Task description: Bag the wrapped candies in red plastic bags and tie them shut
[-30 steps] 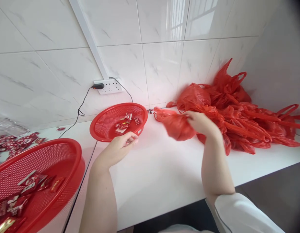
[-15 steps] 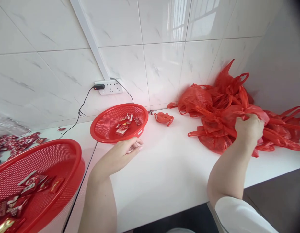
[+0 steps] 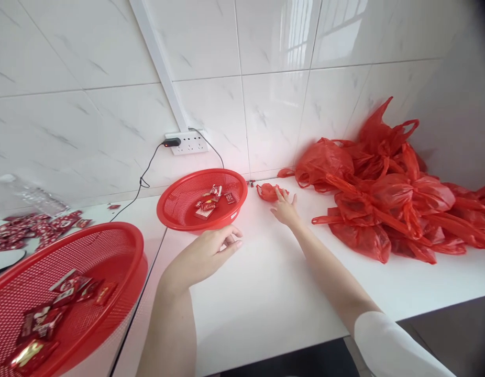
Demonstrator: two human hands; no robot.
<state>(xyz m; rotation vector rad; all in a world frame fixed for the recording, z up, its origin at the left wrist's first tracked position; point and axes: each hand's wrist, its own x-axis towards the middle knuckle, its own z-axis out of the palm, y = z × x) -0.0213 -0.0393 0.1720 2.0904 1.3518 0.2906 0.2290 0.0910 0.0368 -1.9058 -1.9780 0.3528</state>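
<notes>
My right hand (image 3: 286,209) reaches over the white table, fingers spread, its fingertips at a small crumpled red plastic bag (image 3: 266,192). Whether they touch it is hard to tell. In front of the farther red basket (image 3: 203,226), my left hand (image 3: 217,248) hovers with loosely curled fingers apart and nothing in them. A few small wrapped packets (image 3: 206,205) lie inside that basket. On the right sits a heap of red plastic bags (image 3: 384,193), several of them bulging and with their handles sticking out.
A larger red basket (image 3: 127,246) with several red packets stands at the near left. Behind it are more red packets (image 3: 42,228) and a clear plastic bottle (image 3: 36,196). A black cable (image 3: 143,180) runs from the wall socket strip (image 3: 189,143) down to the table.
My right hand has left the heap of red bags and moved left to the small crumpled bag. My left hand keeps nearly the same pose. The view has turned slightly left.
</notes>
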